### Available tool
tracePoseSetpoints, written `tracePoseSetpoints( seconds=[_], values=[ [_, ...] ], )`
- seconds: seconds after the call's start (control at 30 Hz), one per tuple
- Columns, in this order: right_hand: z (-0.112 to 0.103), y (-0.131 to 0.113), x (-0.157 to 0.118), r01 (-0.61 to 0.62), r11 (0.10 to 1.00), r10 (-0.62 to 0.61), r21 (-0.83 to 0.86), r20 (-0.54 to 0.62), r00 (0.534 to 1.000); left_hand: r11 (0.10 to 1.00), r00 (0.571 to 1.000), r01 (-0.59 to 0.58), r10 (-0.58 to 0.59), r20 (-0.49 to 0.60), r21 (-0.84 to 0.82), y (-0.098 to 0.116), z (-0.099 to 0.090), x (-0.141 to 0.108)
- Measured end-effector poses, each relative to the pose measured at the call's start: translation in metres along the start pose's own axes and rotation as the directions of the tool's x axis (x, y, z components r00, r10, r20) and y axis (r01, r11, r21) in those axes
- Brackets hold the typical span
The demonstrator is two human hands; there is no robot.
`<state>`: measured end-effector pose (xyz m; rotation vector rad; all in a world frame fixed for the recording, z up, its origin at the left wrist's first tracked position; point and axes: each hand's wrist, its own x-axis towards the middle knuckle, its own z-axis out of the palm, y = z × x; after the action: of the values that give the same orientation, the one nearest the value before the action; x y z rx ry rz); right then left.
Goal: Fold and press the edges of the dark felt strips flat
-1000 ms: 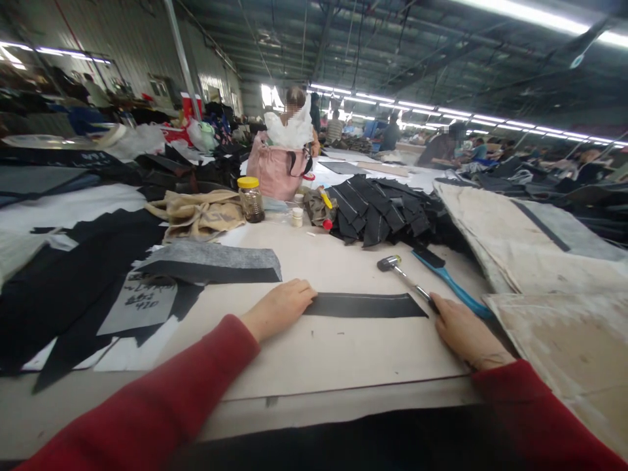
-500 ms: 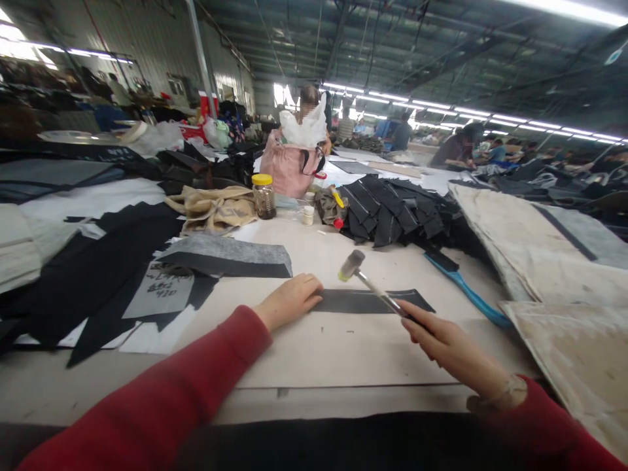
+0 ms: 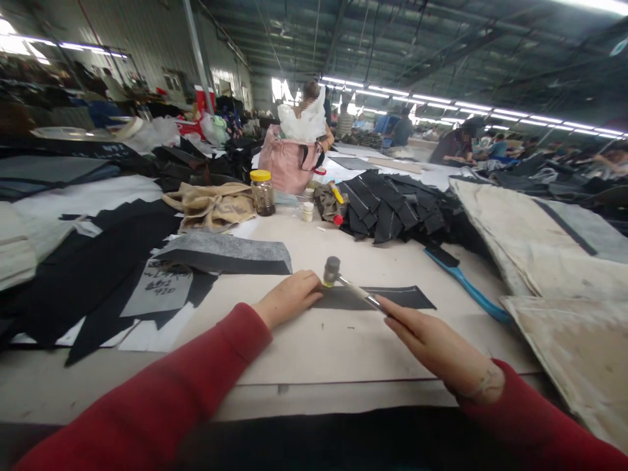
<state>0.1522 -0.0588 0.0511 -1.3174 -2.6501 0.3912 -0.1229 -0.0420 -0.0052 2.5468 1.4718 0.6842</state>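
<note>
Now hammer (image 3: 331, 271) lowered to dark strip's (image 3: 373, 299) left end, right hand's (image 3: 432, 340) grip closed round its handle

Dim roof (image 3: 294, 39), ceiling tubes (image 3: 471, 106) glaring; edges stretched (background soft too).
</note>
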Motion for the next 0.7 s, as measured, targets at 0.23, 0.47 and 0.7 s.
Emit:
tracePoseSetpoints(
  seconds=[0.23,0.47,0.7],
  values=[
    [0.004,0.013,-0.016,-0.082,0.997,0.081,-0.003,-0.061,0.995,1.000,1.000,-0.007,0.007,0.009,0.001,0.000,-0.001,0.001],
    [0.000,0.040,-0.034,-0.170,0.985,0.168,0.007,-0.182,0.969,1.000,1.000,-0.004,0.004,0.000,-0.029,0.001,-0.003,0.000],
    [-0.011,0.064,-0.057,-0.235,0.972,0.236,0.025,-0.162,0.958,0.998,1.000,0.010,-0.010,0.007,-0.055,0.001,-0.002,0.003]
  ],
)
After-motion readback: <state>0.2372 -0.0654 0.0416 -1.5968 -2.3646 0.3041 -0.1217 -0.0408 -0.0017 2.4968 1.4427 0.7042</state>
